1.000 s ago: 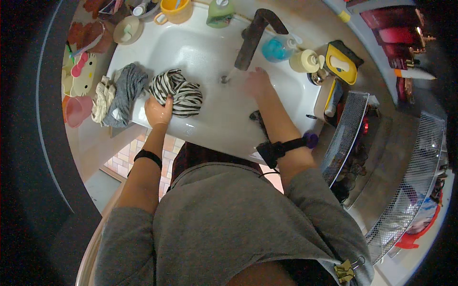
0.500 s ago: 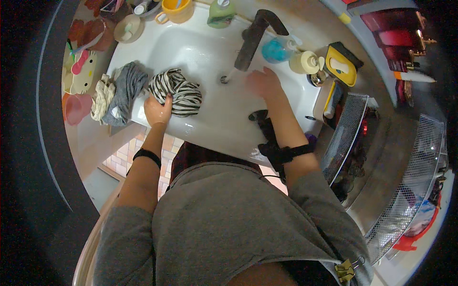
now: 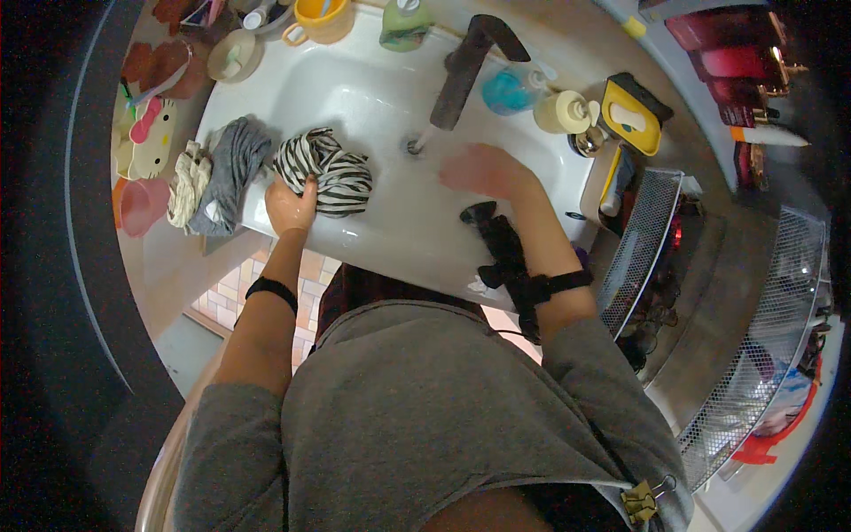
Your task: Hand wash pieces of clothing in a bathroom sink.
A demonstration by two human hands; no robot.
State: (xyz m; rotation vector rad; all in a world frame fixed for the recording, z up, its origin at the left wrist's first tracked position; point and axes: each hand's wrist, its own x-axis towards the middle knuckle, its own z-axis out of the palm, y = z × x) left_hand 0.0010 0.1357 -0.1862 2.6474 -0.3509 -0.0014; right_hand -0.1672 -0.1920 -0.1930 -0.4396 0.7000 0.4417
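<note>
A bunched black-and-white striped cloth (image 3: 330, 177) lies on the left side of the white sink (image 3: 346, 89). My left hand (image 3: 291, 204) grips its near left edge, thumb on top and the other fingers hidden beneath. Over the basin's right half is my right hand (image 3: 486, 170), its fingers smeared by motion. It is just below the dark faucet (image 3: 461, 84), from which a thin stream of water (image 3: 422, 138) falls at the drain. A black strapped device (image 3: 505, 253) sits on my right forearm.
Grey and cream cloths (image 3: 232, 164) lie over the sink's left edge. Along the back stand a yellow mug (image 3: 324, 22), a green bottle (image 3: 406, 25), a blue bottle (image 3: 512, 90) and a cream pump bottle (image 3: 560, 113). At right are a yellow soap dish (image 3: 634, 115) and a wire basket (image 3: 638, 253).
My right hand has turned and its fingers have shifted left, nearer the water stream. My left hand keeps its grip on the striped cloth. The whole view has shifted slightly.
</note>
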